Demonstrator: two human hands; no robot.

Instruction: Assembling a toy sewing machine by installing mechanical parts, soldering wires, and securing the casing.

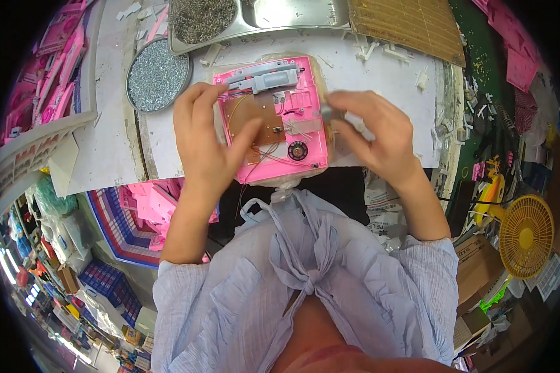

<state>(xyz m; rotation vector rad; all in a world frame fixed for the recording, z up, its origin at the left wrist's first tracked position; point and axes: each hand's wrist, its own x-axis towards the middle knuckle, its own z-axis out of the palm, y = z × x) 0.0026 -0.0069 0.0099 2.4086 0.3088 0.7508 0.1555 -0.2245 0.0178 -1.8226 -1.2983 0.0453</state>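
A pink plastic casing (320, 140) lies open side up on the table. Inside it are a brown circuit board (249, 121), thin wires, a small round black speaker (297, 150) and a grey plastic unit (274, 79) along the far edge. My left hand (206, 133) steadies the casing at its left side, fingers curled at the far left corner and thumb over the board. Just off the right edge, my right hand (382, 133) is closed, with a small silvery piece (331, 112) at its fingertips. Blur hides what kind of piece it is.
A round tray of small metal parts (158, 74) stands at the left, beyond it a steel tray (280, 13) holding screws. Cardboard (410, 28) and white plastic bits lie at the back right. Pink parts fill a crate (46, 124); a yellow fan (526, 237) is at right.
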